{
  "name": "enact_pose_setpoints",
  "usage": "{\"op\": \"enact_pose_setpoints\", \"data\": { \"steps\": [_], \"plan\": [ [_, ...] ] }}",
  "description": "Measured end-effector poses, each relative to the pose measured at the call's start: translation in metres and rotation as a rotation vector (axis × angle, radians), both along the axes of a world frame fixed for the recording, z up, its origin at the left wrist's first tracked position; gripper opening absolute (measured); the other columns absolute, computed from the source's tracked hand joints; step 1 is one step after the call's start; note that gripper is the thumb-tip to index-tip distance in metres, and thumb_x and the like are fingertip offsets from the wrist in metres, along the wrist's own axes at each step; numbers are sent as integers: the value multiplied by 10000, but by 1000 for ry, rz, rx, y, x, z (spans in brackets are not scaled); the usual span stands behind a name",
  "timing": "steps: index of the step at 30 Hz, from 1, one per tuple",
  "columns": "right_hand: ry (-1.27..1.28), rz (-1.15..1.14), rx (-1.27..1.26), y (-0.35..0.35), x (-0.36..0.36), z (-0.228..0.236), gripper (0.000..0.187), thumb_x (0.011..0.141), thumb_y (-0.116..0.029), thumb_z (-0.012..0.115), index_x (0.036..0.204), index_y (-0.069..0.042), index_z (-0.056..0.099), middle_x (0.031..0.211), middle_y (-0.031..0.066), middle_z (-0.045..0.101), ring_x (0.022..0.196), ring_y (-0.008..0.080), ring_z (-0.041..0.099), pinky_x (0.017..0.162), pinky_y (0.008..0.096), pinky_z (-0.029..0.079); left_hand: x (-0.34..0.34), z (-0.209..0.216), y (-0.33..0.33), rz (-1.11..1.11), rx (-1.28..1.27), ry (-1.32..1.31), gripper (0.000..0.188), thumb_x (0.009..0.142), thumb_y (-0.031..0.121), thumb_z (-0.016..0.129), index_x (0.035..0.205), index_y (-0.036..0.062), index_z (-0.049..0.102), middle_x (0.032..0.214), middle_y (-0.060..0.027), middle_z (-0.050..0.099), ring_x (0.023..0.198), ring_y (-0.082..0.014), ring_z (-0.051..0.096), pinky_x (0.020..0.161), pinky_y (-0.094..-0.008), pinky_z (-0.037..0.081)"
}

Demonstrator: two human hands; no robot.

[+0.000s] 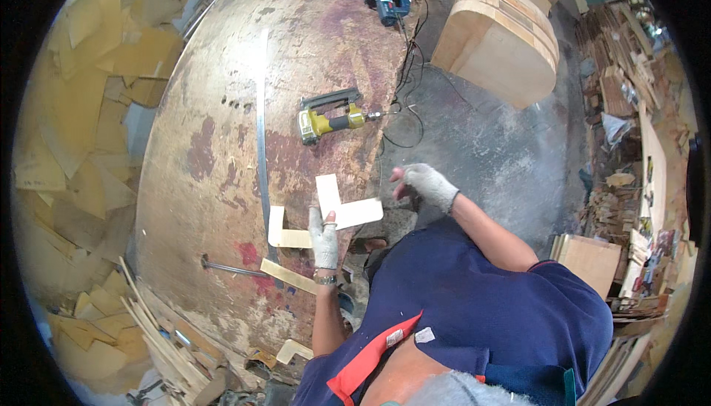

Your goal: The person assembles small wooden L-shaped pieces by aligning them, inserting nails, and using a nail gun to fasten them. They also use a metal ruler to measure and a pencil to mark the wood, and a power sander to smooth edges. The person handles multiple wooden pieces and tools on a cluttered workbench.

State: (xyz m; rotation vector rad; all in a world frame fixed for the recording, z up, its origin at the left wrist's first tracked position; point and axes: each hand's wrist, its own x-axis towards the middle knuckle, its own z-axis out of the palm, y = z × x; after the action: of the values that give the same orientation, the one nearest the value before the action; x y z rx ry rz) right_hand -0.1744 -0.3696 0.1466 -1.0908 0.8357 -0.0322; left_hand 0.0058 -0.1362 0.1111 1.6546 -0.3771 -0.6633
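Note:
My left hand [324, 243], in a pale glove with bare fingertips, is over the worn wooden worktable [215, 147]. Its thumb lies on an L-shaped pale wooden piece [357, 214] near the table's right edge, and the fingers appear to grip the corner. A second L-shaped piece [276, 222] lies just left of that hand, its lower arm reaching to the glove. My right hand [428, 186], gloved likewise, hovers beyond the table edge, apart from the wood. Its fingers are loosely bent and separated, with nothing seen between them. A thin wooden strip [290, 276] rests below the left hand.
A yellow nail gun [329, 118] with a hose lies beyond the wood pieces; a blue power tool [388, 3] sits at the far edge. A long metal strip [261, 132] crosses the table near a hammer [233, 267]. Curved wooden frames [496, 47] stand on the floor right.

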Motion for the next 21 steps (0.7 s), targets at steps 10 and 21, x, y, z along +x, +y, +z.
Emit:
{"op": "enact_pose_setpoints", "data": {
  "steps": [10, 21],
  "plan": [
    [37, -380, 25, -154, -158, -36, 371, 1028, -332, 625, 1106, 28, 667, 804, 92, 705, 732, 172, 676, 717, 296, 538, -102, 25, -237, -101, -225, 235, 439, 1019, 142, 614, 1407, -33, 505, 1154, -78, 661, 917, -155, 669, 695, -305, 563],
    [212, -542, -65, -301, -244, -42, 366, 1039, -326, 600, 1116, 28, 653, 787, 73, 688, 744, 171, 703, 719, 306, 568, -86, -22, -384, 191, -104, 223, 306, 1042, 158, 561, 1305, 1, 561, 1104, -78, 673, 914, -165, 677, 724, -300, 581]
  ]
}}
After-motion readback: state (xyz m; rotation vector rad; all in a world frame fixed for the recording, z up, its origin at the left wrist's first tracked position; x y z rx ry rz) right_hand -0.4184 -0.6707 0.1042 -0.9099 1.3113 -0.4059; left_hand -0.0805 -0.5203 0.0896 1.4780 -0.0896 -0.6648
